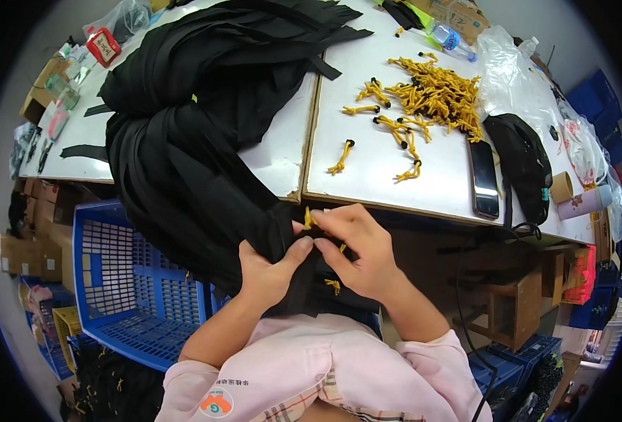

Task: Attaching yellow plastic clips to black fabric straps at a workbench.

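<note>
My left hand (270, 273) is closed on a black fabric strap (279, 225) at the near edge of the table, its thumb pressing on the top. Close against it, my right hand (360, 252) pinches a short yellow cord (308, 218) that stands up from the strap. The fingertips of both hands nearly meet there and partly hide how cord and strap join. A large heap of black straps (177, 148) runs from the left table down over its edge to my lap. Another yellow cord end (333, 285) shows on the black fabric below my right hand.
Knotted yellow cords with black ends lie in a pile (441, 95) on the right table. Beside it are a phone (484, 177), a black pouch (525, 169), a water bottle (452, 41) and clear plastic bags (504, 74). A blue crate (89, 329) stands lower left, a wooden stool (516, 311) lower right.
</note>
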`<state>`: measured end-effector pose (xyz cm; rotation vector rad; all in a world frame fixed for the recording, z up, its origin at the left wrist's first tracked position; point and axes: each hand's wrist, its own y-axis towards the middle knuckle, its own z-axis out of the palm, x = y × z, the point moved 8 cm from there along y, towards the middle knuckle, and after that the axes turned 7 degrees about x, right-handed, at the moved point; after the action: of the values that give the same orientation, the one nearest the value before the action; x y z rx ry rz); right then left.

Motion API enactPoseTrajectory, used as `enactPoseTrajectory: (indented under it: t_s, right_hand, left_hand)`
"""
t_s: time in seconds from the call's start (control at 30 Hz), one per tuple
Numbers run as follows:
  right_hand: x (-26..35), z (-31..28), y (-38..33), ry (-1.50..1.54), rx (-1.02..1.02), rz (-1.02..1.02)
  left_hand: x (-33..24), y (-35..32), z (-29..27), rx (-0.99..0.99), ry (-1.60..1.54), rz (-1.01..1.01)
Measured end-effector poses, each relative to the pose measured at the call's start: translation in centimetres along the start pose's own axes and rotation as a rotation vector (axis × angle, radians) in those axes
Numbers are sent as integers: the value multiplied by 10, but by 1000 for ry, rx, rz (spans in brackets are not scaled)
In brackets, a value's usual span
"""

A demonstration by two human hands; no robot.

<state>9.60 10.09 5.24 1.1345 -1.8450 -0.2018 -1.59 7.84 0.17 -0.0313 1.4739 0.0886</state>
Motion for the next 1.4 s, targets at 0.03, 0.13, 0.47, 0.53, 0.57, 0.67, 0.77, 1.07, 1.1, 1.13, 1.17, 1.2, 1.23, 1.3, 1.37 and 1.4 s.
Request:
enactPoseTrajectory:
  t_s: [0.03, 0.13, 0.47, 0.53, 0.57, 0.67, 0.77, 1.07, 1.1, 1.13, 1.17, 1.2, 1.23, 1.3, 1.37, 1.4]
  right_hand:
    - [-11, -5, -6, 160, -142, 170]
    - [-21, 1, -21, 396, -267, 364]
    - [-41, 39, -32, 1367, -55, 674]
    - [-39, 43, -31, 1439, 37, 683]
    - [-39, 42, -31, 1432, 40, 692]
    - [-40, 42, -33, 1299, -89, 673]
    - [-42, 40, -34, 1332, -144, 683]
    - [-37, 42, -36, 1188, -241, 681]
    - [-35, 37, -34, 1105, -287, 627]
    - [-32, 39, -32, 1115, -207, 618]
    - [-33, 39, -34, 1117, -207, 619]
    - [-34, 40, -36, 1113, -160, 592]
    - [-34, 41, -37, 1108, -113, 566]
    - [-36, 43, -41, 1185, -107, 589]
    - [-35, 49, -43, 1263, -99, 611]
    - [-35, 44, -41, 1148, -158, 581]
  left_hand:
    - [-5, 1, 0, -40, -72, 21]
    - [-8, -1, -2, -63, -52, 127]
    - [0, -4, 5, 67, -408, -125]
    - [-1, -5, 3, 80, -304, -105]
    - [-3, -5, 3, 93, -201, -86]
    - [-13, 0, 4, 56, -111, 93]
    - [-12, 0, 3, 64, -127, 86]
    - [-5, 1, 4, 30, -218, -14]
    - [-5, 0, 3, 29, -216, -16]
    - [-11, 0, 2, 28, -156, 37]
    - [-16, -1, 0, 26, -95, 90]
    - [-17, -1, 0, 28, -96, 89]
    - [-19, 0, 2, 89, -52, 74]
    - [-17, -1, 5, 148, -9, 58]
    - [-17, -3, 6, 171, -10, 139]
    - [-18, -4, 8, 172, -10, 139]
